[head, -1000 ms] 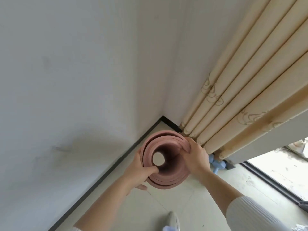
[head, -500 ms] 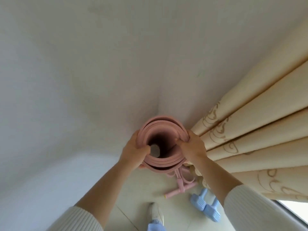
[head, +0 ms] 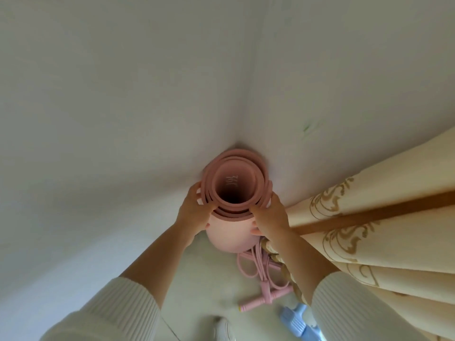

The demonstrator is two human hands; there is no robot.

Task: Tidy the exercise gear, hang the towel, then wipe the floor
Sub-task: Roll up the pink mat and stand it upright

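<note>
Rolled pink yoga mat (head: 231, 233) stands upright in the wall (head: 123, 119) corner. Embossed marks inside its inner layer are too blurred to read. L hand (head: 194, 212) & R hand (head: 269, 217) are apart, each clamped on the mat's top rim, opp. sides. Curtain (head: 369, 217) is just beside the mat's R. Pink pull-rope exerciser (head: 266, 294) & blue dumbbells (head: 295, 321) lie on the floor (head: 202, 279) near its base. Bare floor shows L of the base.

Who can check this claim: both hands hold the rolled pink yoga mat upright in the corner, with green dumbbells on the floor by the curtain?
One slip: the head view shows the dumbbells are blue, not green. The left hand and right hand do hold the rolled pink yoga mat upright in the corner, by the curtain.
</note>
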